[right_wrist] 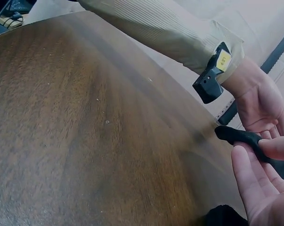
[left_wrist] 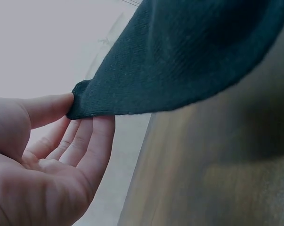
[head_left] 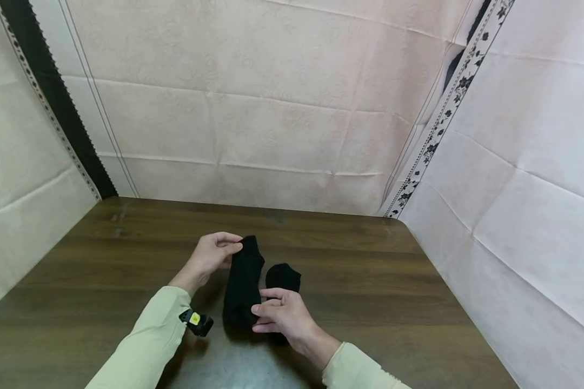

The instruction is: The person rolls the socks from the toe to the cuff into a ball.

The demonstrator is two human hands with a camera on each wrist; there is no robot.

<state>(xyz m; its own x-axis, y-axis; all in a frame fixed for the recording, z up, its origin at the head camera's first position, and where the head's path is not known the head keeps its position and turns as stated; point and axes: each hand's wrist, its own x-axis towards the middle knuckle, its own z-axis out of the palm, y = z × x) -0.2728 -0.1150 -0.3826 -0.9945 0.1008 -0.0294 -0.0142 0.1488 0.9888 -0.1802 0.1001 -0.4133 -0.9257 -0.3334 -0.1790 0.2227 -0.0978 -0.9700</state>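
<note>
Black sock, one: we found it a flattened, narrow length of fine, dull, plain knit, angular at its far end, held just above the table, well inside the left and right edges, its length running toward the far edge. Left hand: we saw thumb and fingertips pinching that far end. Right hand: we saw thumb and fingers pinching the near end. Second sock, also black: we noted it rightward of the first, partly hidden by the right hand. Beyond the far edge we recorded pale, creased cloth.
</note>
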